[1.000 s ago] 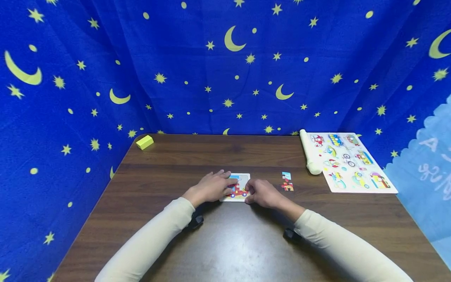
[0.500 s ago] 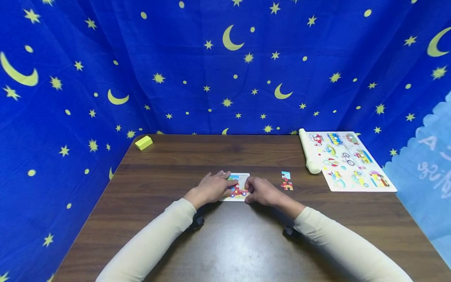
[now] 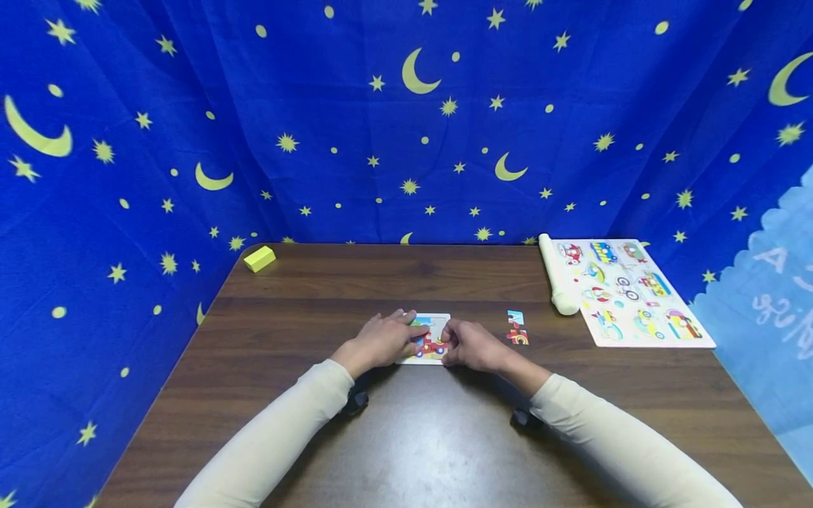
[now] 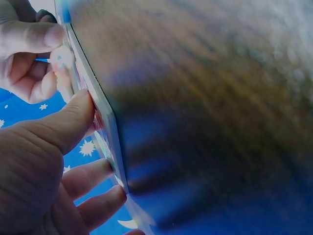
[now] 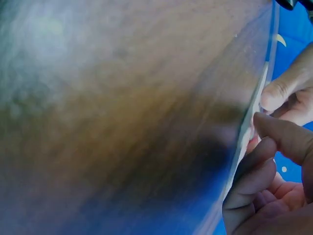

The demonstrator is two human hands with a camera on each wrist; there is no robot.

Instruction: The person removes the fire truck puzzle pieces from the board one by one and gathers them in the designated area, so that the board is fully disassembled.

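A small framed jigsaw puzzle (image 3: 419, 361) showing a red vehicle with wheels lies flat at mid-table. Over its left side rests my left hand (image 3: 380, 340), fingers spread, covering that part of the picture. In the left wrist view the left thumb (image 4: 80, 115) presses on the puzzle's face near its edge. My right hand (image 3: 479, 346) is at the puzzle's right edge with curled fingers. It pinches a puzzle piece (image 4: 61, 62), seen tilted against the board in the left wrist view. To the right lie two loose puzzle pieces, one light blue (image 3: 515, 317) and one mostly red (image 3: 517, 337).
A white board with vehicle pictures (image 3: 635, 331) lies at the back right, a cream roll (image 3: 560, 282) along its left side. A yellow block (image 3: 260, 259) sits at the far left corner. Blue star-patterned curtain (image 3: 356, 106) hangs behind the wooden table (image 3: 305, 289).
Both hands stay in nearly the same place at the puzzle, the right fingertips shifting only slightly. The two loose pieces have not moved.
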